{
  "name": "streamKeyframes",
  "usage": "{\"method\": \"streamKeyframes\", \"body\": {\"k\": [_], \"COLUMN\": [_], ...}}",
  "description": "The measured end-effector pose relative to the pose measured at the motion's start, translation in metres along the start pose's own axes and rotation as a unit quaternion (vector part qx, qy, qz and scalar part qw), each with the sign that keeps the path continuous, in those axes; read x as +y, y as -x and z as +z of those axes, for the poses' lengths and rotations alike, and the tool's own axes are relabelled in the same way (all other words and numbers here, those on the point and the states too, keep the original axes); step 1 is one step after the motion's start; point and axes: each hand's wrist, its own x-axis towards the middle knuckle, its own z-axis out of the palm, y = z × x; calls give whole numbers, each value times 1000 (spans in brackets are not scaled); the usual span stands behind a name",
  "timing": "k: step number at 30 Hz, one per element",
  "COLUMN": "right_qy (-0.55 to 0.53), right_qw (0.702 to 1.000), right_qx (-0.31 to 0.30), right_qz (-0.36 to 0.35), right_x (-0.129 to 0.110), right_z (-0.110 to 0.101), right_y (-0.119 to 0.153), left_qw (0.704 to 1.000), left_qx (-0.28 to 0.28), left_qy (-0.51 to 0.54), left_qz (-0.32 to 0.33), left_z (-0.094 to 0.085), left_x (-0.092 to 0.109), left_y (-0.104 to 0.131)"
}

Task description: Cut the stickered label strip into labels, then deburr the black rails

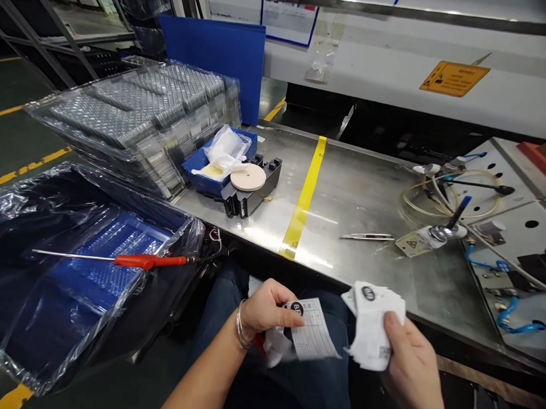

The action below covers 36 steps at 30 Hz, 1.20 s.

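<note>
Over my lap, my left hand [271, 312] pinches a printed paper label [315, 334] between thumb and fingers. The label has a black round mark near my thumb and rows of small print. Below that hand hangs some crumpled white material [277, 346], blurred; I cannot tell whether the hand holds it. My right hand [411, 358] grips a stack of white paper labels [374, 324], fanned a little, with a dark round mark at the top and a small square code at the bottom. The two hands are apart, in front of the bench edge.
A knife-like metal tool [367, 236] lies on the steel bench [345, 189], right of a yellow tape strip [305, 196]. Left of the tape are a blue bin [200, 181], a round beige disc [247, 177] and clear trays [137, 104]. A red air gun [150, 261] rests over a lined crate [182, 237].
</note>
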Motion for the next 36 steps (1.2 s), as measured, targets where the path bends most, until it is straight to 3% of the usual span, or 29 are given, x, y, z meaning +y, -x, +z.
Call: {"method": "streamKeyframes", "body": {"k": [2,3,4,7,9,11,13,16,21,24,27,29,31,36], "right_qy": [-10,9,40,121,122,100,78,55,94,84,51,25,5,-30], "right_qw": [998,998,999,985,970,968,971,972,972,970,972,979,985,997], "right_qx": [60,57,32,-124,-202,-225,-226,-228,-216,-225,-226,-202,-168,-58], "right_qz": [-6,-7,-8,-26,-49,-47,-19,17,13,29,37,33,30,42], "right_x": [2,3,4,3,2,1,3,6,4,1,0,0,1,-1], "right_z": [-1,-1,1,13,22,27,29,27,23,18,9,4,1,5], "right_y": [-5,-6,-6,1,8,13,16,16,18,22,24,23,21,15], "left_qw": [1000,1000,1000,997,994,984,974,967,961,984,995,995,995,999], "left_qx": [-1,-11,-27,-60,-30,29,67,80,91,53,-35,-78,-87,-27], "left_qy": [10,11,7,-41,-108,-177,-216,-241,-259,-167,-83,-56,-40,-6], "left_qz": [11,13,11,-1,0,5,0,-7,24,32,39,37,27,18], "left_z": [1,2,4,14,21,26,28,29,29,19,5,-1,-1,7], "left_x": [5,8,11,17,19,19,17,16,15,9,-3,-10,-14,-7], "left_y": [4,6,6,3,-1,-6,-8,-7,-5,-10,-17,-18,-16,-7]}}
